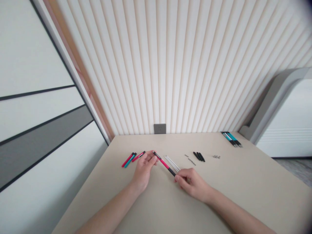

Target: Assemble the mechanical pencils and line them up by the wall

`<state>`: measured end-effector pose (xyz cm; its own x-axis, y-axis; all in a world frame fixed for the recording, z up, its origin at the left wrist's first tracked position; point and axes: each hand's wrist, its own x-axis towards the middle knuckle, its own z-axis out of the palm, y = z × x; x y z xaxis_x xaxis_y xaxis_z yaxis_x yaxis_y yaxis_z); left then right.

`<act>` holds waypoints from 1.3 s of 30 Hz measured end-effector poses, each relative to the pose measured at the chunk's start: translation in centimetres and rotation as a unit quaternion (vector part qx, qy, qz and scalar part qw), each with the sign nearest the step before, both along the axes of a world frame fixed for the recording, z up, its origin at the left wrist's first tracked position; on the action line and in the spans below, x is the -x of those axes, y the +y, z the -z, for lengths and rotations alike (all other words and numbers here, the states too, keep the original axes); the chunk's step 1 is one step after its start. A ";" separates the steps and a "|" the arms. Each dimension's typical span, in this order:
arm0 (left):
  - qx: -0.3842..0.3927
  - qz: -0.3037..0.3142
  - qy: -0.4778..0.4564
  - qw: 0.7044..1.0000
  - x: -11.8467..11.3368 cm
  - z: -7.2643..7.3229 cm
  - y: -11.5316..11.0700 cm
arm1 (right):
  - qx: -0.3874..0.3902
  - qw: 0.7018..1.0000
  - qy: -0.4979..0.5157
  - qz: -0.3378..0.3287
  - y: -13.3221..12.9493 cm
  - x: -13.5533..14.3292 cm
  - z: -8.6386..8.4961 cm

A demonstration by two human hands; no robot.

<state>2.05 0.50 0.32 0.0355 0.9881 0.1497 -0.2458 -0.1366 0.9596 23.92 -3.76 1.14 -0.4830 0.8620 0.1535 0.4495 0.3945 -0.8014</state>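
Note:
A pink and black pen [164, 163] is held slantwise above the table between my two hands. My left hand [144, 169] pinches its upper, black end with the clip. The fingers of my right hand [191, 183] are closed at the lower end, by the black grip; the tip itself is hidden by them. Just behind the pen lie several thin white refills [172, 163]. Left of my left hand are a pink pen barrel [138, 156], a teal barrel [130, 160] and another pink barrel [127, 160].
Small springs [191, 161], several black grips [199, 156] and small metal tips [216, 157] lie to the right on the beige table [156, 211]. Teal and black pens [231, 139] rest at the far right corner. A ribbed wall with a socket [160, 128] stands behind.

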 end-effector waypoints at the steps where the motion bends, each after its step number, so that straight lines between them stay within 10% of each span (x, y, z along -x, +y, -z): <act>1: 0.005 0.007 -0.014 1.000 -0.1 -0.2 -0.1 | -0.019 1.000 -0.013 -0.008 -0.2 0.4 0.0; 20: -0.005 0.168 0.069 0.983 -0.5 -1.9 -2.0 | -0.138 0.986 -0.066 -0.059 -1.3 1.8 0.0; 39: 0.006 0.194 0.070 0.978 -0.5 -1.8 -2.2 | -0.152 0.987 -0.050 -0.034 -0.5 0.6 -0.3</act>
